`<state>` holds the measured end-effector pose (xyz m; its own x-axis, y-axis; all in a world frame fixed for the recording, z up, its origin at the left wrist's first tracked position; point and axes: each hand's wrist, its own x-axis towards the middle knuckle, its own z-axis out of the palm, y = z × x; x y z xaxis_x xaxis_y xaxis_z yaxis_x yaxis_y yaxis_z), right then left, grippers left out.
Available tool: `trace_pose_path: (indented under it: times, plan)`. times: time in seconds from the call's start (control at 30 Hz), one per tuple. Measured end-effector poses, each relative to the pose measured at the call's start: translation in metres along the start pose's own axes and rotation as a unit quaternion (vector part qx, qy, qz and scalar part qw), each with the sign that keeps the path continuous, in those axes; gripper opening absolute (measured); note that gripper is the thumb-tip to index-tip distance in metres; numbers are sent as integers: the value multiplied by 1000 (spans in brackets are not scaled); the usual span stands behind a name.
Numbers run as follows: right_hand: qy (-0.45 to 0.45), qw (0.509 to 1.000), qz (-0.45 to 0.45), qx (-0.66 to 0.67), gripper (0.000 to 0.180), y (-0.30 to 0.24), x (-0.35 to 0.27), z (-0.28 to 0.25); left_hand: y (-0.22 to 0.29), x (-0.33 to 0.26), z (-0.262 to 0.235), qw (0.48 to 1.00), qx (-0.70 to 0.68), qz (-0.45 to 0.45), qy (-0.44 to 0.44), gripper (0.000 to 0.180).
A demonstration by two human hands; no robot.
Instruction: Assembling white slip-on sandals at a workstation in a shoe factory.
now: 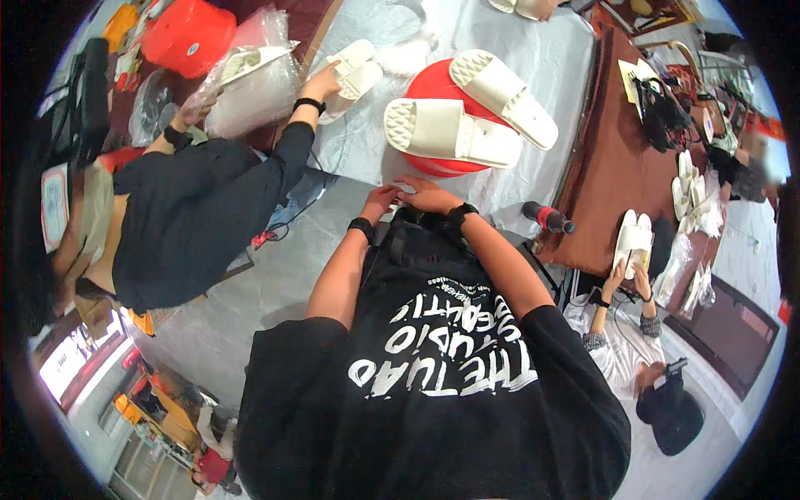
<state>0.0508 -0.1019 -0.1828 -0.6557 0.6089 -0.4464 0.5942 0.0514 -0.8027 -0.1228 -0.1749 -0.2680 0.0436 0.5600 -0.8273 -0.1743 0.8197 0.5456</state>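
Note:
At the table's front edge, my left hand [381, 202] and my right hand [432, 197] come together, fingers bent and pinched. A small whitish bit shows between them, too small to name. Just beyond my hands lie two cream slide slippers, the near slipper [429, 129] pointing sideways and the far slipper [492, 83] slanting to the right. Both rest on a round red support [423, 83], overhanging its rim. Neither of my hands touches the slippers.
A co-worker [200, 217] on the left touches a pair of cream slippers [350, 79] and holds plastic wrapping. A dark bottle [546, 218] with a red label lies at right by the brown table [621, 175]. Another person [625, 333] holds slippers there. A red bucket [190, 37] stands far left.

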Motion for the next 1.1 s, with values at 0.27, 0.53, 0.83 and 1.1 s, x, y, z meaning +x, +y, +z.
trace_pose_path:
  times: [0.27, 0.53, 0.83, 1.1]
  plan:
    - [-84, 993, 74, 47, 49, 15, 22, 6, 17, -23, -6, 992, 74, 61, -85, 28]
    - [-1, 996, 33, 78, 23, 25, -23, -28, 20, 22, -3, 996, -53, 5, -65, 28]
    - [-10, 997, 43, 66, 37, 32, -91, -71, 67, 96, 13, 989, -89, 88, -78, 20]
    - [44, 971, 106, 208, 19, 40, -169, -117, 79, 83, 13, 974, -202, 95, -31, 20]
